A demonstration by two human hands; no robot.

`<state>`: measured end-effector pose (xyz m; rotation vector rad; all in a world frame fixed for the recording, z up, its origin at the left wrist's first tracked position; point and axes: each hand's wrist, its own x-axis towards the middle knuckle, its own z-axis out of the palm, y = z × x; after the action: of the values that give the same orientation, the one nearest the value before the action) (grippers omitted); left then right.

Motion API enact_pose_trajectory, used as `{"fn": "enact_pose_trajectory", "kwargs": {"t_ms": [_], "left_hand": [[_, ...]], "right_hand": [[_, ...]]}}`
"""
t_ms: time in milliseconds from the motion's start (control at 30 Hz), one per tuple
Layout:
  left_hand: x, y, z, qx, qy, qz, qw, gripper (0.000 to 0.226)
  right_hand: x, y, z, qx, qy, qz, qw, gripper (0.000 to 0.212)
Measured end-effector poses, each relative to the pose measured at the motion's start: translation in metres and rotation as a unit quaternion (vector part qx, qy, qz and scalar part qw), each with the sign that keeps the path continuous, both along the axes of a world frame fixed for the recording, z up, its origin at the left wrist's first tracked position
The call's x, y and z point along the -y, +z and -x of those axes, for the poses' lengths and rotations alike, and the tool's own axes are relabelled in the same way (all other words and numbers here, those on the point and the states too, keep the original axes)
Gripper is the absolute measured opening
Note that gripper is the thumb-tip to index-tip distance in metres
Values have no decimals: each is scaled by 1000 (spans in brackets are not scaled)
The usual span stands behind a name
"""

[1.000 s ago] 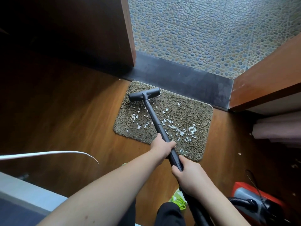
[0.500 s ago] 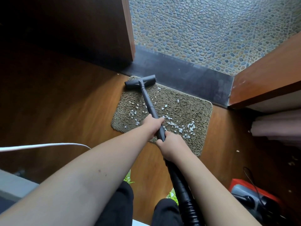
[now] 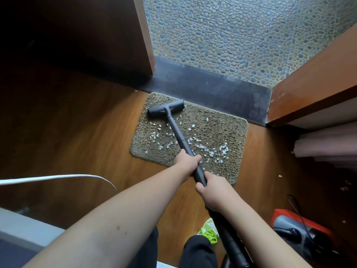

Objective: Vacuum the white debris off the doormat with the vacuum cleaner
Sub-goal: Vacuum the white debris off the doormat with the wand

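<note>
Reaching forward from seven o'clock, the left hand [image 3: 187, 161] curls round the black vacuum wand [image 3: 178, 135]. Its floor head [image 3: 166, 110] rests on the doormat [image 3: 216, 130] at the mat's eleven o'clock corner. White debris [image 3: 210, 150] lies scattered across the mat's middle toward four o'clock. Behind, at five o'clock, the right hand [image 3: 214, 192] grips the wand lower down, arm nearly straight.

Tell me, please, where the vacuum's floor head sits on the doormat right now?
In the head view, the floor head rests on the doormat's far left corner, close to the dark threshold.
</note>
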<state>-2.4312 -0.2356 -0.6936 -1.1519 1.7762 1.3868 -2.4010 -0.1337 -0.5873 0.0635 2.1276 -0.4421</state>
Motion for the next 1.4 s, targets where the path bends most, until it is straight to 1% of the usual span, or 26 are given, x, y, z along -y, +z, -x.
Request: {"fn": "enact_pose_trajectory", "kwargs": {"t_ms": [167, 400, 567, 733, 900, 1133, 1333, 1400], "left_hand": [[-11, 2, -8, 2, -18, 3, 1000, 39], [-23, 5, -22, 11, -33, 2, 999, 37], [-33, 12, -37, 13, -55, 3, 998, 50], [-41, 16, -54, 17, -49, -15, 999, 39], [-43, 18, -61, 19, -43, -25, 999, 45], [-30, 17, -29, -17, -58, 3, 998, 45], [-21, 14, 11, -23, -36, -22, 999, 36], [-19, 12, 21, -18, -37, -30, 999, 38]], "right_hand": [[-12, 6, -8, 11, -8, 7, 1000, 15], [-26, 10, -20, 16, -10, 4, 1000, 14], [-36, 19, -35, 32, -33, 6, 999, 14], [-47, 28, -50, 24, -35, 11, 999, 16], [-49, 34, -55, 14, -37, 17, 999, 17], [-35, 34, -32, -6, -55, 22, 998, 10], [-18, 17, 0, -20, -61, 1, 998, 20], [-14, 13, 9, -13, -63, -2, 998, 22]]}}
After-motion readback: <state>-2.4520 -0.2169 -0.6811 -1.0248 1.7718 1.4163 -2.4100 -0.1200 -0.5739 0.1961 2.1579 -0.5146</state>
